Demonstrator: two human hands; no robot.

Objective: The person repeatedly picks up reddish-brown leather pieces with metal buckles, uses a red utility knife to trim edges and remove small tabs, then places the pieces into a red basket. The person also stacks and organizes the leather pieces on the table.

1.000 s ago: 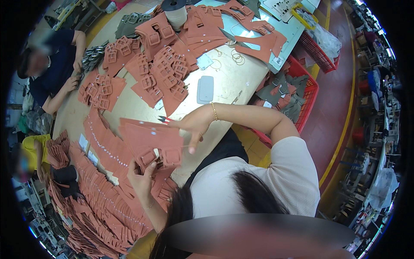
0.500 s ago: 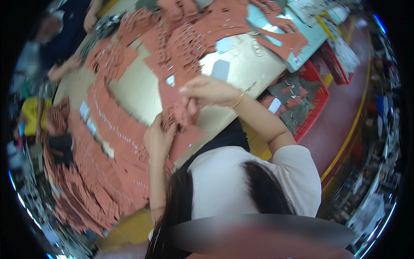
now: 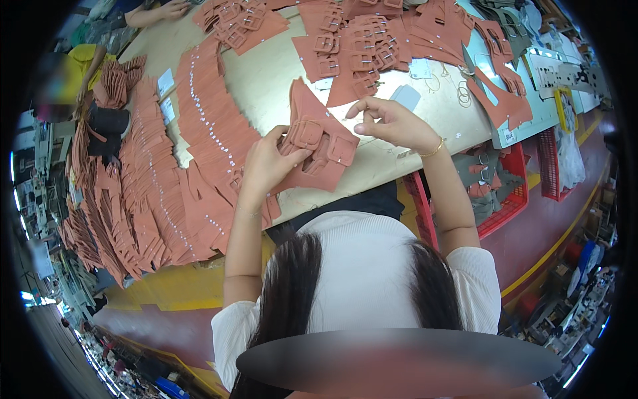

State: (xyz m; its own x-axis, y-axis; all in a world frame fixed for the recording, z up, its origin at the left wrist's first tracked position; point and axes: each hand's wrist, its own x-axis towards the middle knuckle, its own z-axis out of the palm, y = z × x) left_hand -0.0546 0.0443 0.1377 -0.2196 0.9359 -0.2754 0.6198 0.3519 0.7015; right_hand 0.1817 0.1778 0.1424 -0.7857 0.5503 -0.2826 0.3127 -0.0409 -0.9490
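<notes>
My left hand (image 3: 267, 165) grips a terracotta piece with wide straps and covered square buckles (image 3: 319, 174) above the table's near edge, thumb on top; the fingers underneath are partly hidden. Just right of that piece, my right hand (image 3: 397, 126) hangs in the air, index finger and thumb bent but apart, with nothing visible between them. Farther back lies a heap of similar buckled pieces (image 3: 369, 50). Left of my left hand, overlapping terracotta pieces (image 3: 212, 110) form long rows dotted with small white marks.
A pale table (image 3: 259, 83) carries the pieces. Beyond my right hand lie a grey card (image 3: 405, 98) and loose rings (image 3: 464, 94). A red crate (image 3: 522, 189) of grey-green buckled pieces stands below the right edge. Another person's hand (image 3: 174, 9) is at the far left.
My hands have separated: the right has left the buckled piece and moved right, while the left still holds it. The head view has shifted, and the piece now shows flatter.
</notes>
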